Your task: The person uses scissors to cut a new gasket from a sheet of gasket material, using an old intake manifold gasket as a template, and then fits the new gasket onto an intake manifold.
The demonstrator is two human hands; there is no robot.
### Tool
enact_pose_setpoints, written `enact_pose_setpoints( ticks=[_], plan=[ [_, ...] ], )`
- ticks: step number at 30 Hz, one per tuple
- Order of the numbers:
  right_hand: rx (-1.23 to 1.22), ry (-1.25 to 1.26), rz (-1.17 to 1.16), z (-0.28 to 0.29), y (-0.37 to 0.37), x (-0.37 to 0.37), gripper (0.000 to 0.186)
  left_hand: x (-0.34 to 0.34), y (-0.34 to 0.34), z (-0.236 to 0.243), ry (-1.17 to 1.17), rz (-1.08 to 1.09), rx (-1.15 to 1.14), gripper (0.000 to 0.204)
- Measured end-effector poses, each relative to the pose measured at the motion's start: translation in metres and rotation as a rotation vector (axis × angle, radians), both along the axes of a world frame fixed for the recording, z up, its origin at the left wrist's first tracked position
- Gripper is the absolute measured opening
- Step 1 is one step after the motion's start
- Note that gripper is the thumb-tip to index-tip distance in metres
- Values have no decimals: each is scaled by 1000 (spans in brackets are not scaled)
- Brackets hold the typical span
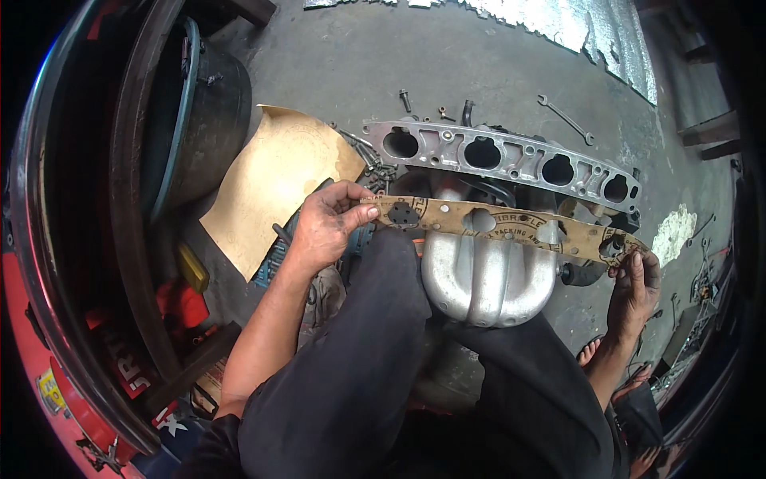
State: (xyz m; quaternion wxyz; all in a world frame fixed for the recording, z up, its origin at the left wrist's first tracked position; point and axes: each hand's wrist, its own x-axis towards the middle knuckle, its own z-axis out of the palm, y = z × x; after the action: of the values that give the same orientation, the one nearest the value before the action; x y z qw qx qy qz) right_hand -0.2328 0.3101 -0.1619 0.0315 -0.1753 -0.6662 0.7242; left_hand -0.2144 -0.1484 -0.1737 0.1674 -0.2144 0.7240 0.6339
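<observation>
The long, thin tan paper gasket strip (511,227) with cut port holes hangs stretched above the grey cast-aluminium intake manifold (488,275), left hand (327,227) and right hand (634,279) each pinching an end between thumb and fingers; it looks light, floppy and easily torn, so the ends seem the safest hold.

Single head-worn fisheye view, steeply downward, close over lap and concrete floor (335,56).

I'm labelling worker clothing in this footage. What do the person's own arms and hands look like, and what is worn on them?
Both forearms are bare, with no sleeves reaching into view. The left hand and right hand wear no gloves, and no rings, watch or bands can be made out. The fingers look smudged with dark grime. Dark trousers cover the legs below the arms.
</observation>
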Motion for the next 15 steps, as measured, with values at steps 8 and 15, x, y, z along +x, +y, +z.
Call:
enact_pose_setpoints(
  ticks=[8, 15],
  plan=[
    [44, -22, -33, 6, -12, -2, 14, 4, 0, -8, 41, 41, -62, 16],
    [14, -5, -25, 5, -10, -4, 16, 5, 3, -9, 51, 79, 55, 21]
  ],
)
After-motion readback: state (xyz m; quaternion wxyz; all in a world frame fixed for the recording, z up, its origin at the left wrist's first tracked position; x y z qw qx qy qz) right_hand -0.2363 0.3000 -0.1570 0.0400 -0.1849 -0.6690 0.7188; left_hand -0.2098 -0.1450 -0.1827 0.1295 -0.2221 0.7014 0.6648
